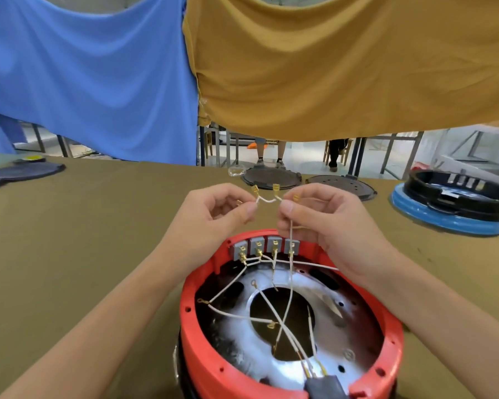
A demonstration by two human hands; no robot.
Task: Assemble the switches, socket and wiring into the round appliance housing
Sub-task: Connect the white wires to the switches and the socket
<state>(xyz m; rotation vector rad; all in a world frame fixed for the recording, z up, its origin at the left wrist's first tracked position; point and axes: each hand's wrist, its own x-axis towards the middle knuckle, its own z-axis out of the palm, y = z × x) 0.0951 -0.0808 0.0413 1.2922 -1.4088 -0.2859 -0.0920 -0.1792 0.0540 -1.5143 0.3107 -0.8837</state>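
Left hand (213, 210) and right hand (317, 217) each pinch one end of short white jumper wire (267, 200) in their fingers, above red housing (213, 355) on table (84, 240).

Hands (271, 214) pinching wire (267, 200) above housing (202, 361)

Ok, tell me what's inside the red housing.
Inside the red housing: four grey switches along the far wall, white wires with brass ends crossing a shiny metal plate with a dark centre hole, and a black socket at the near rim. Whatever lies beneath the plate is hidden.
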